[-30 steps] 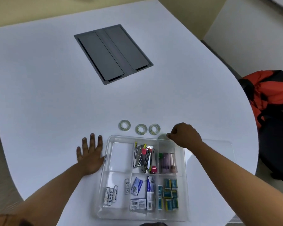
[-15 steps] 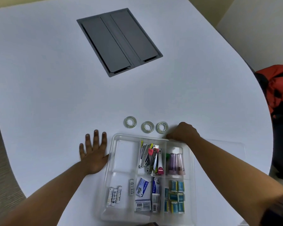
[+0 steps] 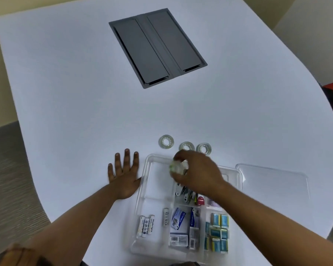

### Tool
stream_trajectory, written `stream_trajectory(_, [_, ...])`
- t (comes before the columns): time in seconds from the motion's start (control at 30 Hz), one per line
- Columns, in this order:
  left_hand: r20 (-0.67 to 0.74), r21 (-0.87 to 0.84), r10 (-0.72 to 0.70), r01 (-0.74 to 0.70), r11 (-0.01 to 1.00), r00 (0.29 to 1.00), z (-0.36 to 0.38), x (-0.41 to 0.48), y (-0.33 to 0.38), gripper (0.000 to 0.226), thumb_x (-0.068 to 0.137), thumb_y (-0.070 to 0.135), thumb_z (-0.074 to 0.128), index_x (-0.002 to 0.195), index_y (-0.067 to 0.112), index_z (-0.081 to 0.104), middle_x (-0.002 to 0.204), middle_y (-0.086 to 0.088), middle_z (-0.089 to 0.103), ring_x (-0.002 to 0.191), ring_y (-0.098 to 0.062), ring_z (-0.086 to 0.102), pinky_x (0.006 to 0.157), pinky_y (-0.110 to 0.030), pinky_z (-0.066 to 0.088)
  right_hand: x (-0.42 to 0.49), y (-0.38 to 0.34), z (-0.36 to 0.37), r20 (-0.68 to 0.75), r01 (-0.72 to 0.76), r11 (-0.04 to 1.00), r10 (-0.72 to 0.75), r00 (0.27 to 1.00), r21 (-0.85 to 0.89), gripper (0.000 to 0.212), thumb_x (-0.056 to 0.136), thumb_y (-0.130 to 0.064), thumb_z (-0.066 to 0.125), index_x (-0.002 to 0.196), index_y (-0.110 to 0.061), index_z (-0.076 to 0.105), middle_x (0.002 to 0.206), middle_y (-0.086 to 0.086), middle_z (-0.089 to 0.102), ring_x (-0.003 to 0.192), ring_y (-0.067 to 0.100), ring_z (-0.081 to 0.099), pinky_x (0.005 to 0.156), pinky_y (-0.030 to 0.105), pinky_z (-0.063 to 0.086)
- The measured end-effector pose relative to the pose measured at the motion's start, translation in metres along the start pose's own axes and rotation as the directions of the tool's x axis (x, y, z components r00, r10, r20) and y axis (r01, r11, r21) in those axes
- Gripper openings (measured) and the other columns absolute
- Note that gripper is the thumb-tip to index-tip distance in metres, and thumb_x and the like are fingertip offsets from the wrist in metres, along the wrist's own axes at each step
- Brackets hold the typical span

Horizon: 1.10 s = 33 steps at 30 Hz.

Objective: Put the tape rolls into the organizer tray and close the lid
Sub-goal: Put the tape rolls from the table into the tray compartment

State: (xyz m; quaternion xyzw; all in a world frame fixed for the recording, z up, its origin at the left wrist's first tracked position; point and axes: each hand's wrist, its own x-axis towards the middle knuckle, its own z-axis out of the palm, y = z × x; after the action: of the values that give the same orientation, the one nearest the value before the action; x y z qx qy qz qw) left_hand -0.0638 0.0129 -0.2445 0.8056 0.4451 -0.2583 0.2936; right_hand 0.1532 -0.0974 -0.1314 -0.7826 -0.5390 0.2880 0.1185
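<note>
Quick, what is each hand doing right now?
Left hand: open, flat on the table beside the organizer tray.
Right hand: closed on something small, pale and blurred; what it is cannot be told.

The right hand [image 3: 198,172] hides the organizer tray's [image 3: 142,191] far middle compartments and blurs around a pale, perhaps tape-like, object [image 3: 178,166]. The tray's near edge is cut off.

Single head-worn view, angled down — close over white table [image 3: 85,93]
</note>
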Motion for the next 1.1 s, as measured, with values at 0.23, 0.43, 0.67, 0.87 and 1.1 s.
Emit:
stream_trajectory(0.23, [0.016, -0.001, 0.008, -0.008, 1.000, 1.000, -0.002, -0.003, 0.001, 0.086, 0.091, 0.061, 0.031, 0.125, 0.038, -0.044, 0.132, 0.009, -0.055, 0.130, -0.025, -0.045, 0.110, -0.053, -0.017, 0.000, -0.017, 0.048, 0.208, 0.138, 0.949, -0.080, 0.975, -0.282, 0.040, 0.082, -0.044, 0.068, 0.113, -0.023, 0.055, 0.107, 0.002, 0.064, 0.092, 0.029, 0.063, 0.069, 0.036, 0.049])
stream_trajectory(0.43, [0.018, -0.020, 0.020, -0.019, 1.000, 1.000, -0.003, -0.005, 0.002, 0.085, 0.092, 0.059, 0.032, 0.127, 0.037, -0.042, 0.134, 0.009, -0.054, 0.130, -0.025, -0.046, 0.110, -0.052, -0.019, 0.002, -0.019, 0.063, 0.247, 0.151, 0.867, -0.033, 0.968, -0.475, 0.023, 0.080, -0.019, 0.071, 0.098, -0.016, 0.057, 0.085, 0.004, 0.065, 0.079, 0.028, 0.064, 0.056, 0.032, 0.038])
stream_trajectory(0.67, [0.024, -0.018, 0.016, -0.016, 1.000, 1.000, -0.005, -0.006, 0.003, 0.084, 0.094, 0.056, 0.032, 0.128, 0.036, -0.042, 0.134, 0.007, -0.054, 0.131, -0.027, -0.045, 0.110, -0.053, -0.018, 0.000, -0.007, 0.051, 0.210, 0.079, 0.966, -0.026, 0.977, -0.248, 0.024, 0.091, -0.028, 0.057, 0.114, -0.026, 0.059, 0.106, 0.004, 0.068, 0.093, 0.027, 0.064, 0.072, 0.034, 0.048])
stream_trajectory(0.87, [0.014, -0.011, 0.000, 0.001, 1.000, 1.000, -0.002, -0.004, 0.003, 0.083, 0.093, 0.056, 0.031, 0.129, 0.035, -0.042, 0.133, 0.009, -0.054, 0.132, -0.026, -0.044, 0.111, -0.053, -0.016, 0.014, 0.017, 0.003, -0.150, -0.053, 0.999, 0.054, 0.987, 0.011, 0.015, 0.087, -0.038, 0.059, 0.098, -0.030, 0.066, 0.093, -0.012, 0.073, 0.075, 0.014, 0.068, 0.070, 0.032, 0.055])
stream_trajectory(1.1, [0.009, -0.012, -0.011, 0.012, 1.000, 1.000, -0.001, -0.003, 0.002, 0.084, 0.093, 0.057, 0.030, 0.124, 0.036, -0.045, 0.131, 0.010, -0.056, 0.131, -0.025, -0.044, 0.112, -0.053, -0.015, 0.041, 0.084, -0.015, -0.180, -0.314, 0.949, 0.311, 0.933, 0.012, 0.042, 0.078, -0.033, 0.073, 0.118, -0.027, 0.062, 0.117, 0.001, 0.067, 0.107, 0.023, 0.061, 0.083, 0.036, 0.051])
